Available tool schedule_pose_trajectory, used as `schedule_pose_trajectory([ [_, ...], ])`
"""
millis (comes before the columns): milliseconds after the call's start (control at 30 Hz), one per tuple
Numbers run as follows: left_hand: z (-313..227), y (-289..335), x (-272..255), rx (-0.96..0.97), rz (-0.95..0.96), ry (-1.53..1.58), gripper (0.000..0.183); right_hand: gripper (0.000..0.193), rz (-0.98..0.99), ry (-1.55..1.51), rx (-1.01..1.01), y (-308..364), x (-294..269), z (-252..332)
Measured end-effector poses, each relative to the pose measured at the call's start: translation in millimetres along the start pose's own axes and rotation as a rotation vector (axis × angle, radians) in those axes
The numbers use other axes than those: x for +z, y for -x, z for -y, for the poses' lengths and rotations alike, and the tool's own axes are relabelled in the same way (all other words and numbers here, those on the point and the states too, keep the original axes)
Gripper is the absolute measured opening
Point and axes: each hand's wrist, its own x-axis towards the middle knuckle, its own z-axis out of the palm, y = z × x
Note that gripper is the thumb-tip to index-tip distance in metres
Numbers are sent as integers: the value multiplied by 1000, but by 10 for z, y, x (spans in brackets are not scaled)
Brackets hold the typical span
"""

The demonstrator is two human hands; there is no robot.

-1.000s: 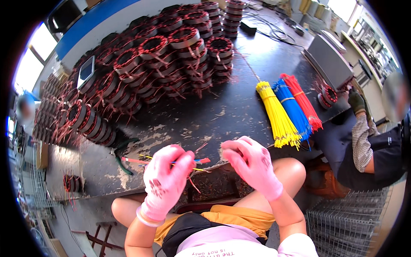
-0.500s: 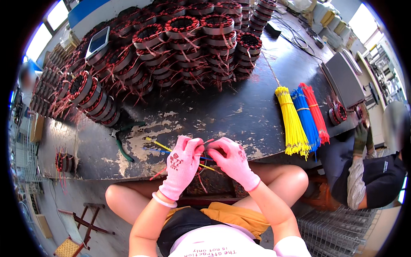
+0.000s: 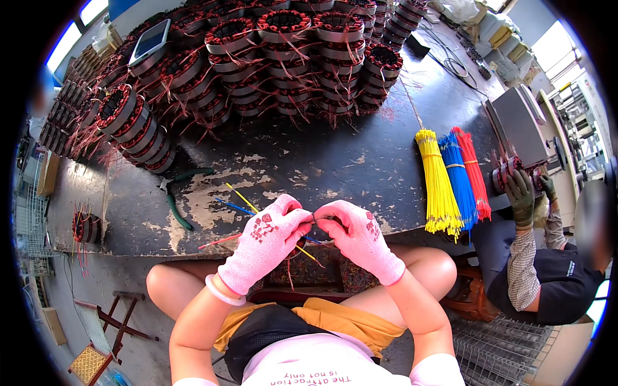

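My left hand point(image 3: 267, 231), in a pink glove, is closed in a pinch above the table's near edge. A yellow wire point(image 3: 241, 197), a blue wire point(image 3: 233, 206) and a red wire point(image 3: 219, 241) stick out from beneath it to the left. The yellow one also comes out below, toward my lap. My right hand point(image 3: 354, 239), gloved alike, is closed too, its fingertips meeting the left's. What lies between the fingertips is too small to make out. Part of a dark wound piece under the hands is mostly hidden.
Stacked wound stator rings point(image 3: 283, 64) crowd the table's far side. Green-handled pliers point(image 3: 172, 196) lie left of my hands. Bundles of yellow wires point(image 3: 440, 183), blue wires point(image 3: 458, 177) and red wires point(image 3: 473, 170) lie right. One stator point(image 3: 86, 226) sits far left; a co-worker's gloved hand point(image 3: 520, 196) is at right.
My hands have shifted slightly and their fingertips now meet. More of the red wire shows left of my left hand. The co-worker's hands have come up to the stators at right.
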Motion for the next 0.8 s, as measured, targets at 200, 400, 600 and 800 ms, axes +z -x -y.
schedule_pose_trajectory([
  [200,-67,4,34,-23,-27,-16,17,12,63,-41,32,-49,-72,44],
  [400,-101,15,177,-3,-113,50,15,17,187,-303,283,-139,-111,-202],
  [600,6,39,301,48,-155,-7,15,33,10,45,83,45,-134,-72],
  [800,1,3,307,76,-154,7,14,37,-49,644,-449,76,-54,-341],
])
